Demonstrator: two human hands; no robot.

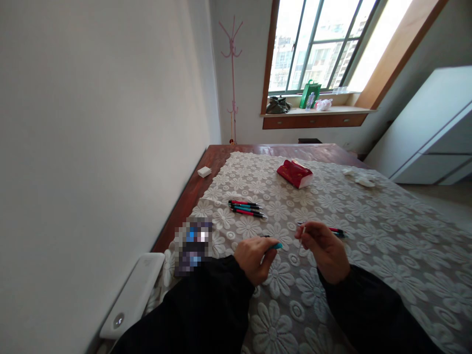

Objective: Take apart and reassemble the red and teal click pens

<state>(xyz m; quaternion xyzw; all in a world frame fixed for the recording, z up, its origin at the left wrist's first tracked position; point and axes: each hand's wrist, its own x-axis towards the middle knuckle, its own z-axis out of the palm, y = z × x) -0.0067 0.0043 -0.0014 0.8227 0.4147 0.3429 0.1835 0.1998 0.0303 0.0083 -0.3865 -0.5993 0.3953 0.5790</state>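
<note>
My left hand (255, 258) is closed around a teal pen barrel (276, 246), whose end pokes out past the thumb and forefinger. Between the fingertips of my right hand (326, 248) is a thin, pale pen refill (302, 238), held nearly upright. A small gap separates the two hands above the lace tablecloth (275, 327). Beyond my left hand lie several red, teal and black pens (246, 208) side by side. Behind my right hand a red and black pen (338, 231) rests on the cloth, partly hidden by the fingers.
A red tissue pack (295, 173) lies farther back, with crumpled white tissue (365, 180) to its right. Along the left wall are a small white box (204, 171), a blurred-out item (193, 246) and a long white device (132, 295). The wooden table edge (221, 151) shows beyond the cloth.
</note>
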